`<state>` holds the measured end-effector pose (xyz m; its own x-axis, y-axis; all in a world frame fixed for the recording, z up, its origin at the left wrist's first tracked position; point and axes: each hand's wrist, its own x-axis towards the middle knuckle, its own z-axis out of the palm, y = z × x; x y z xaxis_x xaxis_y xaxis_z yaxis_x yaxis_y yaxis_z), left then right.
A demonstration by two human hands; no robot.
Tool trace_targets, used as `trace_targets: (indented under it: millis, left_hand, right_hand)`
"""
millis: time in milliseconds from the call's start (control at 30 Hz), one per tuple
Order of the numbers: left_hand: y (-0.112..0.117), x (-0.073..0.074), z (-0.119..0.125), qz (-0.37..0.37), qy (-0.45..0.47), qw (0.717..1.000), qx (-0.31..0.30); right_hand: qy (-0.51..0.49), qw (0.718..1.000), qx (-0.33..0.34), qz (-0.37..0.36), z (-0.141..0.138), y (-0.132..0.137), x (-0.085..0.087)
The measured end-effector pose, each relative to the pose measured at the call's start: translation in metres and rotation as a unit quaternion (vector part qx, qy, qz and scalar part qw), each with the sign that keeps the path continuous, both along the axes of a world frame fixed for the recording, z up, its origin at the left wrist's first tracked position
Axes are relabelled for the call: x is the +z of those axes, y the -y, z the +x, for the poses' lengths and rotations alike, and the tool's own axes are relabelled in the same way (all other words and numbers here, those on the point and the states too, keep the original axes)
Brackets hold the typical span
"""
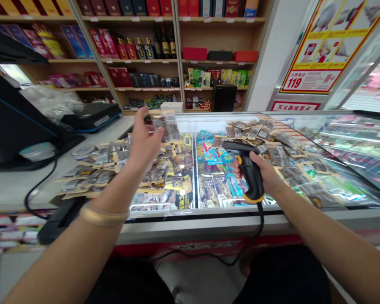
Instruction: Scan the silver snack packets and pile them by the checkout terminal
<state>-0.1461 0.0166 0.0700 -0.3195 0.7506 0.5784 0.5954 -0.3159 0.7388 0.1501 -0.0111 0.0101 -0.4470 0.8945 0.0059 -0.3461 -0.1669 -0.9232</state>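
Observation:
My left hand (143, 145) is raised over the freezer's glass lid (190, 122) and grips a small clear snack packet (165, 126) with a tan header. My right hand (262, 173) is wrapped round the handle of a black and orange barcode scanner (247, 168), whose head points left toward the packet. The scanner's black cable (260, 223) hangs down over the freezer's front edge. Two heaps of similar small packets lie on the glass, one on the left (114, 164) and one on the right (278, 147).
A black till screen (12, 122) and a scale (91, 116) stand on the white counter at left. Frozen goods (213, 169) show through the glass. Shelves of boxes and bottles (145, 46) fill the back wall. A second glass freezer (357, 143) is at right.

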Motion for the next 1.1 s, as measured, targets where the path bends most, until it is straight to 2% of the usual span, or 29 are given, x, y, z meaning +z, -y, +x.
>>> trace_targets:
  millis: [100,167,200,267,367,433,567,667,733,800,867,933,1000,1100]
  left_hand:
    - [0.016,0.011,-0.060,-0.005,0.091,0.995,0.050]
    - [0.026,0.013,-0.090,-0.045,0.112,0.988,0.099]
    - [0.032,0.012,-0.102,-0.082,0.100,0.984,0.120]
    - [0.041,0.006,-0.119,-0.174,0.014,0.973,0.152]
    - [0.049,-0.010,-0.133,-0.264,-0.187,0.934,0.154]
    - [0.049,-0.019,-0.136,-0.295,-0.266,0.906,0.144]
    - [0.042,-0.026,-0.132,-0.355,-0.305,0.868,0.170]
    - [0.040,-0.021,-0.130,-0.379,-0.297,0.862,0.159]
    - [0.043,-0.016,-0.129,-0.364,-0.290,0.871,0.159]
    - [0.047,-0.010,-0.124,-0.316,-0.284,0.886,0.187]
    - [0.053,-0.003,-0.115,-0.247,-0.272,0.904,0.218]
    - [0.057,0.004,-0.099,-0.160,-0.261,0.927,0.217]
    - [0.059,0.010,-0.078,-0.069,-0.262,0.946,0.180]
    - [0.055,0.014,-0.034,0.033,-0.290,0.953,0.081]
  right_hand:
    - [-0.004,0.998,0.058,-0.002,-0.035,-0.003,-0.002]
    - [-0.002,0.996,0.091,-0.010,-0.059,-0.005,-0.004]
    - [-0.004,0.994,0.104,-0.015,-0.070,-0.005,-0.004]
    - [-0.014,0.992,0.121,-0.021,-0.090,-0.005,-0.005]
    - [-0.026,0.991,0.132,-0.023,-0.111,-0.001,-0.004]
    - [-0.027,0.990,0.137,-0.025,-0.119,0.001,-0.004]
    - [-0.013,0.988,0.148,-0.033,-0.118,0.004,-0.004]
    - [-0.010,0.989,0.141,-0.036,-0.113,0.004,-0.005]
    - [-0.017,0.990,0.133,-0.035,-0.111,0.003,-0.006]
    - [-0.028,0.991,0.128,-0.036,-0.110,0.002,-0.006]
    - [-0.052,0.991,0.120,-0.031,-0.107,0.001,-0.006]
    - [-0.071,0.991,0.111,-0.017,-0.100,0.001,-0.002]
    - [-0.082,0.992,0.094,-0.002,-0.087,0.003,0.003]
    - [-0.079,0.995,0.054,0.020,-0.053,0.010,0.012]
